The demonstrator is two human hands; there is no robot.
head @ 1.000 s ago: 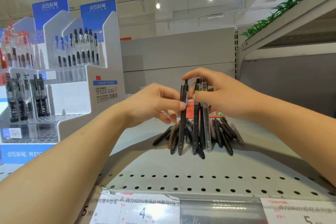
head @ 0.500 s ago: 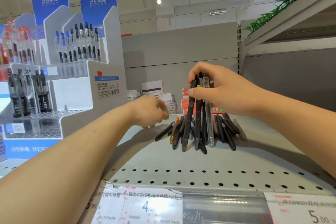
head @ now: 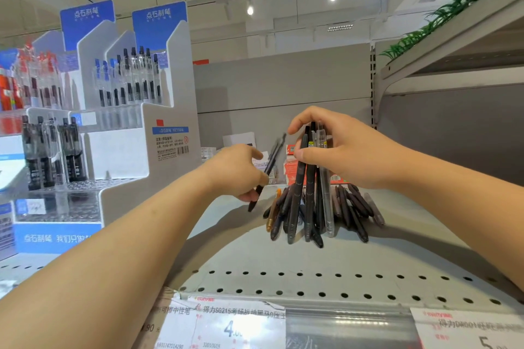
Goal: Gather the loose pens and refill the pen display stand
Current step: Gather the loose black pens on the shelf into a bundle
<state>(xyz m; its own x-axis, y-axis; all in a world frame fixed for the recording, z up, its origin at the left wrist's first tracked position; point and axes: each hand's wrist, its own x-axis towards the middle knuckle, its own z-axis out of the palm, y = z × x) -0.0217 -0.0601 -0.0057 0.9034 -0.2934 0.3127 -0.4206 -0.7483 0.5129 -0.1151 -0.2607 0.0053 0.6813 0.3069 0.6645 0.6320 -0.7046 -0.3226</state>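
Observation:
My right hand (head: 350, 151) grips the tops of a bunch of dark pens (head: 310, 195), which stands upright with its tips on the grey shelf (head: 283, 258). Just left of it, my left hand (head: 236, 170) holds a single black pen (head: 270, 164), blurred and tilted, lifted off the shelf. A pile of loose pens (head: 354, 207), with a gold one (head: 272, 211) among them, lies flat behind and around the bunch. The white and blue pen display stand (head: 119, 122) rises at the left, its upper tiers filled with pens and its clear perforated lower tier (head: 85, 185) mostly bare.
Small boxes (head: 292, 170) sit at the back of the shelf against the grey back panel. Price labels (head: 226, 326) line the shelf's front edge. An upper shelf with green plastic plants (head: 453, 5) overhangs at the right. More pen racks (head: 25, 85) fill the far left.
My left hand passed a pen to the right hand's bunch, dropped to the pile, and now lifts another black pen. The right hand kept the bunch upright.

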